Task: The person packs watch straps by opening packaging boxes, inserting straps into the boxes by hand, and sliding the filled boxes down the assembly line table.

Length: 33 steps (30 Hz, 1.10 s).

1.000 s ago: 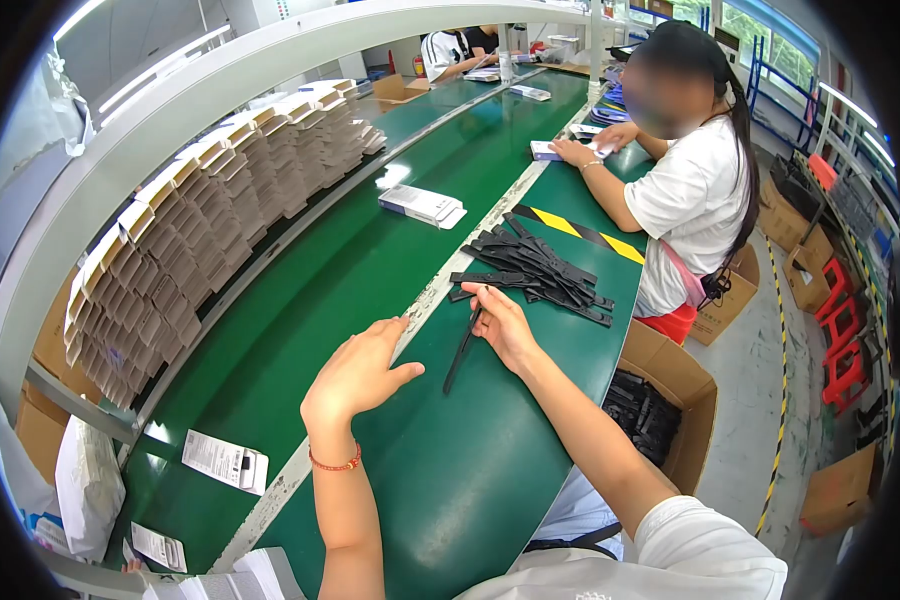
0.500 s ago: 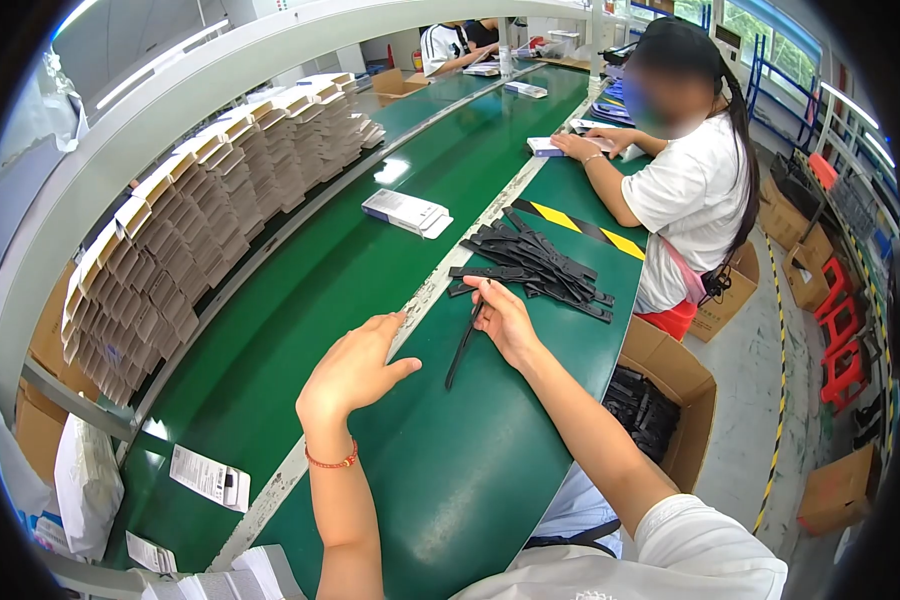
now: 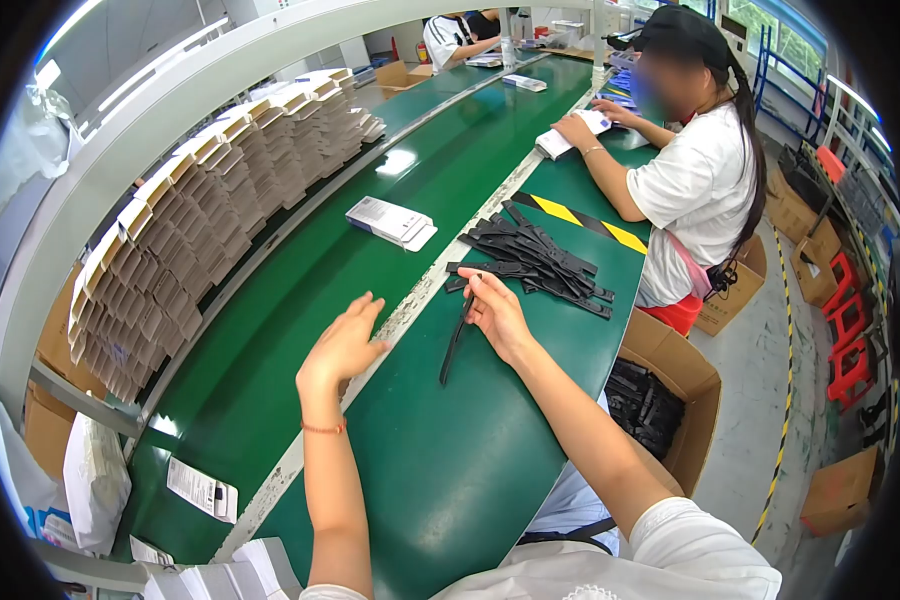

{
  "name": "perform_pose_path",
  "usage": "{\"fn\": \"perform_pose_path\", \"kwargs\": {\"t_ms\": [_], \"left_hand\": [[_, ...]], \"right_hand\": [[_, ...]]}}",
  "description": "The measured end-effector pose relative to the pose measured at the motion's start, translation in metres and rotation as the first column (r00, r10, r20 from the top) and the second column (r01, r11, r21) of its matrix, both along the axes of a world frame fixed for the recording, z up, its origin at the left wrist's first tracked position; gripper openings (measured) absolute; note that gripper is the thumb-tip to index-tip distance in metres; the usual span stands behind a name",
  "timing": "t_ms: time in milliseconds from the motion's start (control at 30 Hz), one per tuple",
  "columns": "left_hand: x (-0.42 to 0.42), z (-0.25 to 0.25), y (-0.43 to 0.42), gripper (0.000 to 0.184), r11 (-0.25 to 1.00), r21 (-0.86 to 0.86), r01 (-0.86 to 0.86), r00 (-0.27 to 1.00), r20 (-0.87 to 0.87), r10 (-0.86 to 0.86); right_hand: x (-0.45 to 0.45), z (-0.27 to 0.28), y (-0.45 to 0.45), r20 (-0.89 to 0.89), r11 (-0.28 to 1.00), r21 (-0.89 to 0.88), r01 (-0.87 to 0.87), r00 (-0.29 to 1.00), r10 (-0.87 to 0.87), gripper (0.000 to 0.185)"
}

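Observation:
My right hand [image 3: 497,316] is closed on one end of a thin black strip [image 3: 453,348], which hangs down at a slant over the green table. Just beyond it lies a pile of similar black strips [image 3: 545,262], flat with slotted ends. My left hand [image 3: 344,345] is held over the belt's near edge, fingers stretched out and nothing in it. A white printed box [image 3: 391,222] with an open end flap lies on the green conveyor belt [image 3: 300,300], farther out than my left hand.
Rows of stacked flattened cartons [image 3: 185,230] line the belt's far side. A co-worker [image 3: 695,170] handles a white box [image 3: 573,134] beyond a yellow-black tape line [image 3: 582,222]. A cardboard box [image 3: 695,385] of black strips stands right; another printed box [image 3: 202,488] lies lower left.
My left hand has moved forward and left, out over the belt. The printed boxes on the belt have shifted toward the lower left. The co-worker's box is now tilted. My right hand keeps the strip.

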<state>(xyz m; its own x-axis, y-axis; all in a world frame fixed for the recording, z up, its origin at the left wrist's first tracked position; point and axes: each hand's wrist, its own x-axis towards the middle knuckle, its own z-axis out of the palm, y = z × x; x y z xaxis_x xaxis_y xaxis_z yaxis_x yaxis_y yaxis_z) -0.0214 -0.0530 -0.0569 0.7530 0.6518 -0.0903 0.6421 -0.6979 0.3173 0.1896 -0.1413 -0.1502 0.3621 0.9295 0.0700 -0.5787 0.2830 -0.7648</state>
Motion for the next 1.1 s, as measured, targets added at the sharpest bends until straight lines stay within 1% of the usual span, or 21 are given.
{"fn": "perform_pose_path", "kwargs": {"t_ms": [67,133,200,233,300,467,500,533,567,633,667,700,767,800,833,900,933,967,1033,1067,1100], "left_hand": [[0.012,-0.027,0.031,0.066,0.998,0.058,-0.003,1.0,0.01,0.002],[0.031,-0.047,0.059,0.07,0.993,0.116,-0.003,1.0,0.021,0.0],[0.056,-0.06,0.082,0.078,0.961,0.276,-0.028,1.0,0.001,0.029],[0.065,-0.065,0.094,0.078,0.961,0.275,-0.022,1.0,0.0,0.023],[0.079,-0.071,0.121,0.084,0.885,0.462,0.066,0.995,-0.093,-0.026],[0.108,-0.073,0.161,0.089,0.888,0.445,0.119,0.989,-0.131,-0.067],[0.108,-0.075,0.166,0.082,0.873,0.449,0.193,0.978,-0.159,-0.134],[0.109,-0.07,0.163,0.076,0.854,0.449,0.264,0.962,-0.188,-0.198],[0.108,-0.064,0.16,0.076,0.855,0.447,0.262,0.963,-0.185,-0.198],[0.102,-0.048,0.154,0.053,0.794,0.528,0.302,0.953,-0.192,-0.235],[0.098,-0.041,0.148,0.047,0.698,0.67,0.251,0.937,0.014,-0.35],[0.094,-0.035,0.141,0.047,0.698,0.671,0.248,0.939,0.011,-0.344],[0.088,0.004,0.093,0.049,0.893,0.445,-0.071,0.909,0.397,-0.126],[0.085,0.005,0.084,0.051,0.9,0.405,-0.16,0.848,0.523,-0.085],[0.079,0.013,0.071,0.051,0.899,0.405,-0.164,0.854,0.515,-0.076],[0.065,0.038,0.038,0.051,0.976,0.17,-0.139,0.734,0.679,-0.014],[0.057,0.047,0.025,0.049,0.986,0.135,-0.098,0.723,0.69,-0.022],[0.05,0.053,0.013,0.049,0.985,0.132,-0.107,0.725,0.689,-0.014],[0.037,0.065,-0.008,0.047,0.997,0.064,0.031,0.651,0.756,-0.069],[0.03,0.072,-0.018,0.045,0.997,0.044,0.064,0.656,0.751,-0.075],[0.024,0.076,-0.023,0.045,0.997,0.046,0.058,0.654,0.753,-0.073]], "right_hand": [[0.0,0.002,0.002,-0.003,1.0,0.023,0.004,1.0,-0.004,0.031],[-0.001,0.003,0.001,-0.008,0.996,0.03,0.083,0.997,-0.083,0.03],[-0.001,0.001,0.001,-0.009,0.993,0.043,0.113,0.994,-0.112,0.03],[0.001,0.0,0.001,-0.001,0.989,0.052,0.139,0.99,-0.139,0.03],[0.002,-0.002,0.001,-0.007,0.989,0.055,0.14,0.99,-0.14,0.029],[0.006,0.002,0.0,0.027,0.991,0.077,0.109,0.993,-0.111,0.026],[0.007,0.005,-0.002,0.029,0.991,0.075,0.113,0.993,-0.115,0.026],[0.007,0.011,-0.005,0.044,0.971,0.152,0.184,0.98,-0.193,0.025],[0.007,0.018,-0.008,0.053,0.941,0.23,0.249,0.962,-0.268,0.024],[0.01,0.033,-0.014,0.093,0.879,0.344,0.33,0.919,-0.382,0.027],[0.011,0.049,-0.017,0.132,0.849,0.396,0.349,0.894,-0.429,0.028],[0.01,0.066,-0.021,0.163,0.817,0.447,0.365,0.864,-0.476,0.029],[0.01,0.106,-0.027,0.234,0.713,0.602,0.358,0.775,-0.587,0.031],[0.009,0.123,-0.028,0.254,0.675,0.651,0.348,0.737,-0.626,0.031],[0.008,0.139,-0.029,0.27,0.635,0.697,0.334,0.697,-0.664,0.031],[0.003,0.168,-0.029,0.303,0.595,0.763,0.253,0.672,-0.675,0.033],[-0.002,0.179,-0.028,0.304,0.581,0.781,0.229,0.674,-0.673,0.033],[-0.005,0.186,-0.025,0.303,0.585,0.779,0.226,0.681,-0.666,0.033],[-0.013,0.197,-0.023,0.432,0.609,0.791,0.062,0.647,-0.628,0.034],[-0.02,0.202,-0.023,0.475,0.651,0.759,0.015,0.671,-0.569,0.033],[-0.027,0.204,-0.021,0.545,0.705,0.709,0.005,0.63,-0.553,0.034]]}}
